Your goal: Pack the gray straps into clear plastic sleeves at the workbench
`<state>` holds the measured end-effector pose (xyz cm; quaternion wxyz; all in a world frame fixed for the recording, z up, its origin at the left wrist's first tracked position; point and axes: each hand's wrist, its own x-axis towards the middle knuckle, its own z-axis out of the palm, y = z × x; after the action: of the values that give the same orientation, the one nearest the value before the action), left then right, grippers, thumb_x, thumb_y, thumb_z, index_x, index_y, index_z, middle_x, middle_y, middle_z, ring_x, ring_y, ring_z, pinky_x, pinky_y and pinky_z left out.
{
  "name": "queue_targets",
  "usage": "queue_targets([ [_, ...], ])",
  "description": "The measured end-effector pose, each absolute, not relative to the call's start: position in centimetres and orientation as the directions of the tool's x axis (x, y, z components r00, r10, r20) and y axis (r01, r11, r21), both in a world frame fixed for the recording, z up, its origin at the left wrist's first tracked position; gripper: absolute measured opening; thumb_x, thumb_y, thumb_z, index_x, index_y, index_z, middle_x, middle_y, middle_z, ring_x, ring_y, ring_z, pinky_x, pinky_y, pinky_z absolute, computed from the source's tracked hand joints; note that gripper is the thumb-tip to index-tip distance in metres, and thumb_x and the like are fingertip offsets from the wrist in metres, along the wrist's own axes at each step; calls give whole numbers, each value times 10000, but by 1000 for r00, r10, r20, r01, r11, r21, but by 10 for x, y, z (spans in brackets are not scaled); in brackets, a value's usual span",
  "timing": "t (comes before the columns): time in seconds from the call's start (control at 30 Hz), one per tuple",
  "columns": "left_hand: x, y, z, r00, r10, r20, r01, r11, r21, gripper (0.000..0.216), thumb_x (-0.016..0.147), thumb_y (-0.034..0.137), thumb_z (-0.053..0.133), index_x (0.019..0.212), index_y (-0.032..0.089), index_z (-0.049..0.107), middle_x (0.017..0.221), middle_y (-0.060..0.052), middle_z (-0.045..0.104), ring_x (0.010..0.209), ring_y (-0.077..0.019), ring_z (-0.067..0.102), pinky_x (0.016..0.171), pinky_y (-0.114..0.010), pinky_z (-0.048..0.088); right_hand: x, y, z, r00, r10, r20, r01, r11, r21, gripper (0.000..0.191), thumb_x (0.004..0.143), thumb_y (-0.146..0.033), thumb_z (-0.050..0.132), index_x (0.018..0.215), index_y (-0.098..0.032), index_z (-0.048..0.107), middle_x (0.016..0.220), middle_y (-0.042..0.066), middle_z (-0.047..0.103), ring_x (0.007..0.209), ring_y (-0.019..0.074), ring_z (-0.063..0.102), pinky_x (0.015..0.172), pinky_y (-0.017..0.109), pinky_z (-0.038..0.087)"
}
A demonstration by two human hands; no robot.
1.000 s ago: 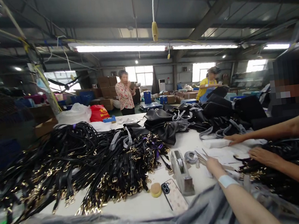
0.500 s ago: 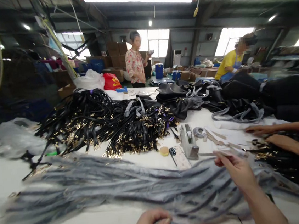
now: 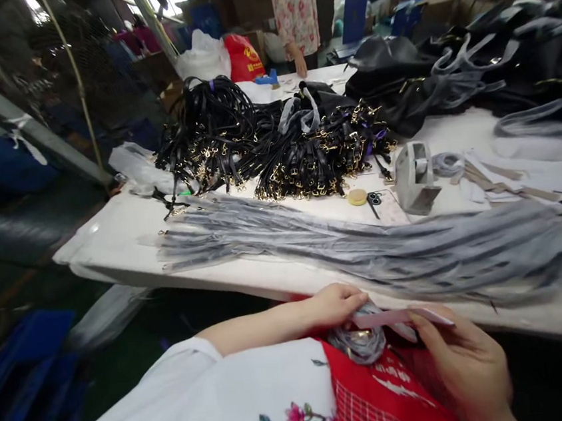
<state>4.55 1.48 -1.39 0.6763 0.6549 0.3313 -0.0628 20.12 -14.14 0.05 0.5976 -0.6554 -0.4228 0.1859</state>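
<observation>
Close to my body, my left hand (image 3: 334, 307) is closed on a coiled strap (image 3: 359, 344) wrapped in thin grey translucent film. The coil hangs under my fingers in front of a red apron (image 3: 381, 401). My right hand (image 3: 470, 358) pinches a flat pale pink strip (image 3: 387, 318) between thumb and fingers. This strip reaches left across the top of the coil towards my left fingers; whether it sticks to the wrap I cannot tell. Beyond my hands, many film-wrapped straps (image 3: 314, 240) lie lengthwise along the table's near side.
Black straps with gold buckles (image 3: 299, 148) are heaped behind. A tape dispenser (image 3: 414, 180), a phone (image 3: 388, 207) and a yellow disc (image 3: 357, 197) sit on the white table (image 3: 113, 241). Black bags (image 3: 392, 78) fill the back right. A person in a floral top (image 3: 294, 8) stands across the table.
My view has swung down and left. My right hand has left the area beside the tape dispenser and come to my left hand with the strip. The co-worker's hands at right are out of view.
</observation>
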Motion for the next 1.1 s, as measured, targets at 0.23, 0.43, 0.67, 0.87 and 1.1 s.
queue_targets([
  [0.23,46,13,-11,776,365,-515,521,91,849,656,857,683,452,1111,122,679,727,-28,630,524,-127,522,570,-263,441,204,-153,6,261,856,447,566,240,-789,248,843,-106,676,1028,-268,704,931,19,725,836,177,686,775,267,557],
  [0.43,44,14,-9,784,357,-508,513,89,854,606,882,634,437,1074,109,670,748,-39,638,514,-113,514,523,-232,419,207,-156,23,45,896,442,576,338,-744,260,865,-88,636,1059,-258,670,918,24,726,827,162,696,724,232,568],
  [0.67,46,11,2,807,327,-491,486,103,868,525,895,556,458,1106,124,668,779,-40,658,534,-113,534,541,-233,448,192,-136,12,7,891,454,576,367,-730,192,879,-109,613,986,-241,702,854,36,730,763,162,694,683,240,567],
  [0.87,43,8,10,813,334,-477,450,161,878,425,900,474,465,1040,124,659,726,-27,636,515,-128,563,530,-244,455,178,-131,-9,147,919,366,494,253,-832,188,897,-108,620,979,-266,680,873,10,718,800,158,674,749,265,532],
  [1.1,40,5,10,813,329,-479,407,266,874,401,866,494,541,1002,131,644,696,-19,630,576,-145,602,590,-267,498,170,-134,-12,273,906,324,469,169,-867,119,873,-132,657,891,-248,637,826,4,662,764,156,633,711,262,502],
])
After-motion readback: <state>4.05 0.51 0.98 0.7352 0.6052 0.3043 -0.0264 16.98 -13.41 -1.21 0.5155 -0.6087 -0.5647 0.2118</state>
